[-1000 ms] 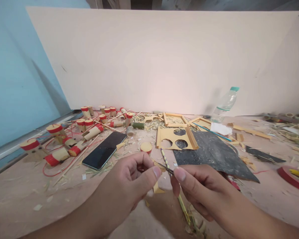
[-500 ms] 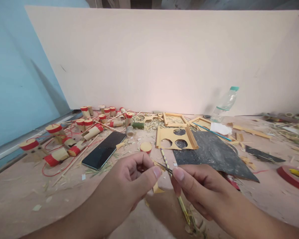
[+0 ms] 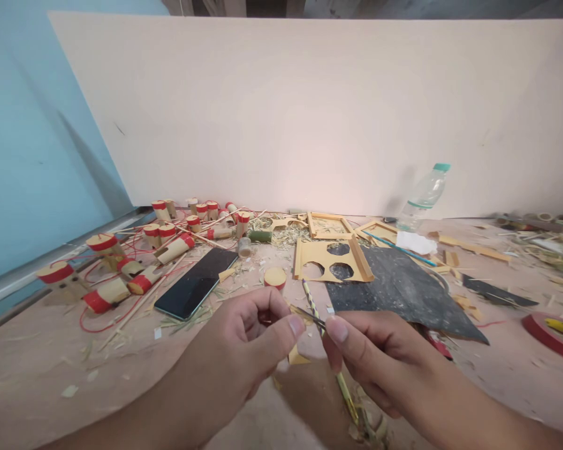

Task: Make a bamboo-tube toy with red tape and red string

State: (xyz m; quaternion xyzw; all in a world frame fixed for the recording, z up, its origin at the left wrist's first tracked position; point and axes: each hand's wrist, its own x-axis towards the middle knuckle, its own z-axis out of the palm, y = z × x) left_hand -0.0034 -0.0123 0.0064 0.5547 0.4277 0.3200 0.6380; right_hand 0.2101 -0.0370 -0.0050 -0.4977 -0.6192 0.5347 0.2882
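My left hand (image 3: 256,340) is closed in a pinch, thumb against a curled index finger. At its fingertips shows a small tan sliver, mostly hidden. My right hand (image 3: 380,356) pinches a thin dark pointed tool (image 3: 315,320) between thumb and index finger, its tip aimed at the left fingertips. Beneath the tool a patterned pencil (image 3: 311,299) lies on the table, partly covered by the right fingers. Just beyond my left hand stands a short round piece with a tan paper top and red band (image 3: 274,277).
Left of my hands lie a phone (image 3: 197,282) and several red-banded tubes (image 3: 106,295) with red strings. Ahead is a tan card with round holes (image 3: 304,252), beside a black sheet (image 3: 394,281). A plastic bottle (image 3: 425,194) and red tape (image 3: 544,337) are on the right.
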